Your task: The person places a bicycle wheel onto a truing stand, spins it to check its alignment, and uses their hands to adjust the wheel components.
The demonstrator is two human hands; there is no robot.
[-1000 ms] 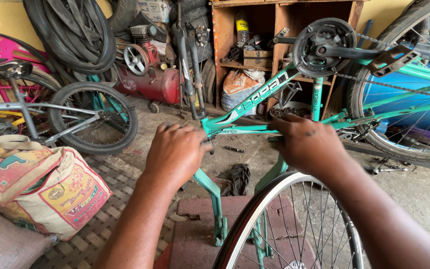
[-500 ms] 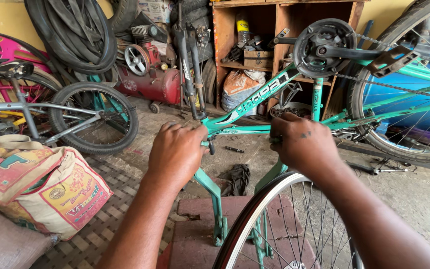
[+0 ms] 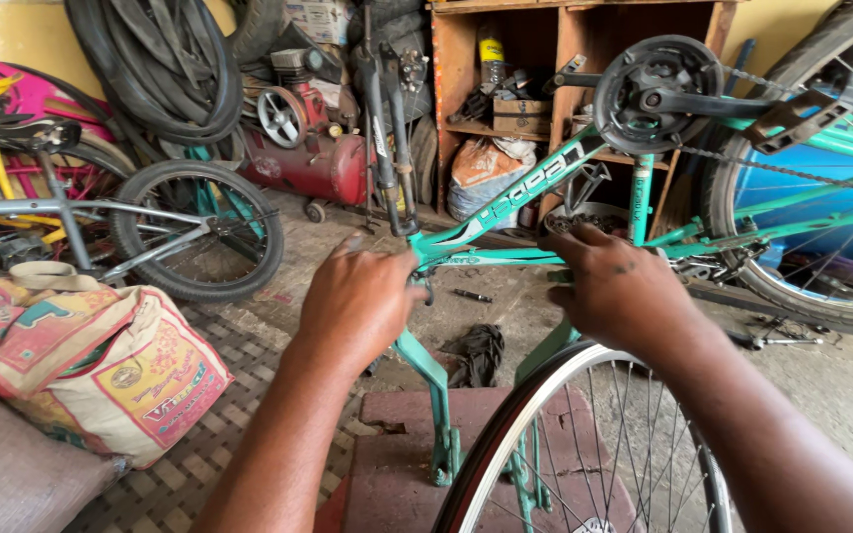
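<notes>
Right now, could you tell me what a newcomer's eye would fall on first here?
An upturned teal bicycle frame fills the middle, with the left hand and right hand on it near the fork. A silver-rimmed wheel rises just below them. At the back left stands a red air compressor.

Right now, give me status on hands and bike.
Left hand and right hand both on the teal frame, bike upside down. Wheel sits nearest, below right hand.

One head-worn camera looks forward and down from close above the hands, across the upturned green bicycle frame (image 3: 505, 212), toward the far wooden shelf (image 3: 565, 59).
</notes>
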